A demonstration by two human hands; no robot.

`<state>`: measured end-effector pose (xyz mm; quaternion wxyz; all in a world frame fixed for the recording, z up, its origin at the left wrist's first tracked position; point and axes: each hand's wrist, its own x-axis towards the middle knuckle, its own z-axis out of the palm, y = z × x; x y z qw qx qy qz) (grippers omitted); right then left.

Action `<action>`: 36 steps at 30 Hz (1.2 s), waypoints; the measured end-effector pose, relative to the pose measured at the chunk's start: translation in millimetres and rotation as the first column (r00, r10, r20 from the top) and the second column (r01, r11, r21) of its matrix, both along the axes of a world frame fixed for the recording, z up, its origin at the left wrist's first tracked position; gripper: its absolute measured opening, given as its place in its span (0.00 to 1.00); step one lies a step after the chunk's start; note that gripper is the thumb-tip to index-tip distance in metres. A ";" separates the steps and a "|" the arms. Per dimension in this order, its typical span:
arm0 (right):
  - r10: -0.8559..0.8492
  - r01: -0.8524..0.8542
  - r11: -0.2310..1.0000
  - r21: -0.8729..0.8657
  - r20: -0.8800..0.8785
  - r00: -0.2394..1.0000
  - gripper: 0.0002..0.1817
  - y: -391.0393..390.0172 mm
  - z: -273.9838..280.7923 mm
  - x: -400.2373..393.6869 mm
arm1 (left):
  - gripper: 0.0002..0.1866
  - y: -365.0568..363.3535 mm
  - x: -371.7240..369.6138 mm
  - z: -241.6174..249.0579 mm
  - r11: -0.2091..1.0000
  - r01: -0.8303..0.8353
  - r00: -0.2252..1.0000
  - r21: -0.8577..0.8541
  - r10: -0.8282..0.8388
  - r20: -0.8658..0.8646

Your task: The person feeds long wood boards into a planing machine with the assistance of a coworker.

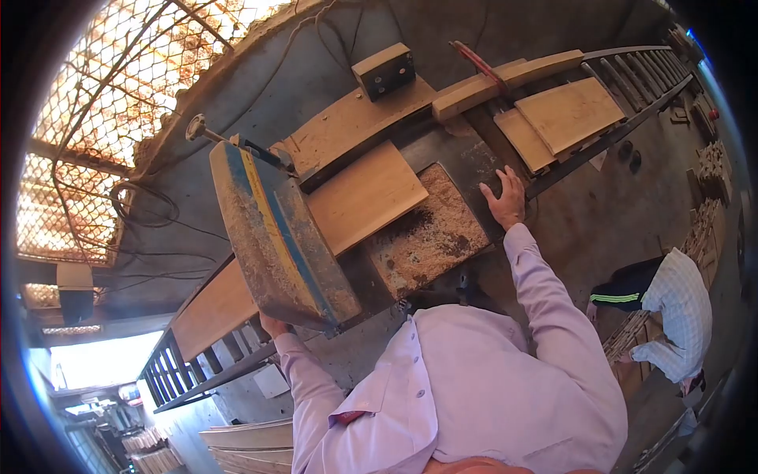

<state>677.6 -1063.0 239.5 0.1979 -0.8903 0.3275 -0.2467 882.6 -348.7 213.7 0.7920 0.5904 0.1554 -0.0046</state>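
My right hand [506,198] rests on the dark metal machine table [450,154], fingers spread and nothing in it. My left hand [274,325] is at the lower edge of the machine's dusty blue-and-yellow head [272,237]; its fingers are hidden there. A flat wooden board [367,193] lies on the table, with one end against or under the head. Beyond the head, another board [213,308] lies along the left roller stand; whether the two are one piece is hidden. Wood shavings [434,229] cover a square section beside the board.
Two boards [568,114] lie on the right roller conveyor [639,75]. A long wooden beam [509,83] is clamped along the back, near a wooden block [384,71]. A person in a checked shirt [677,308] bends over wood strips at right. Planks [249,442] are stacked at lower left.
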 end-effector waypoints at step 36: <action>0.003 0.004 0.999 -0.046 0.146 0.989 0.30 7.7 -25.6 97.1 | 0.31 -16.3 -5.6 2.9 0.707 -0.091 0.994 0.701 0.018 0.110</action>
